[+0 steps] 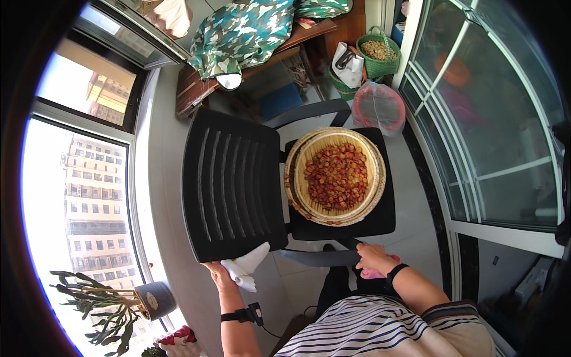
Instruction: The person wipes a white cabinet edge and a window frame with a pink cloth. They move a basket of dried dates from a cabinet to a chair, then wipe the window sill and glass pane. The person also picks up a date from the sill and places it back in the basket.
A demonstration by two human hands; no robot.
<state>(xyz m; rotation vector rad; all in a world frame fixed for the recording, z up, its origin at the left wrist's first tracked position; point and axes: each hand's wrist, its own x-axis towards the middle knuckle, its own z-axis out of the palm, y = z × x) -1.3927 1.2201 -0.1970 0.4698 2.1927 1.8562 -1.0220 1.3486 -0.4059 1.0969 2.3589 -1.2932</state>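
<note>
Before me stands a black office chair [236, 178] with a slatted plastic backrest. On its seat rests a round woven basket [292, 196] with a shallower bamboo tray [374, 187] in its top. Dried red-orange fruit slices [337, 176] cover much of the tray's bottom. My left hand [215, 273] is at the backrest's near corner, its fingers partly hidden, with a white cloth [247, 265] bunched at it. My right hand [374, 258] touches the end of the near armrest [312, 257] and holds a pink cloth [374, 273], mostly hidden under the palm.
A wooden table [308, 33] with a camouflage cover [250, 35] stands at the back. Green baskets [379, 67] and a plastic-covered red container [379, 107] sit beyond the seat. Glass panels [504, 111] border the right. A potted plant [154, 300] stands by the left window.
</note>
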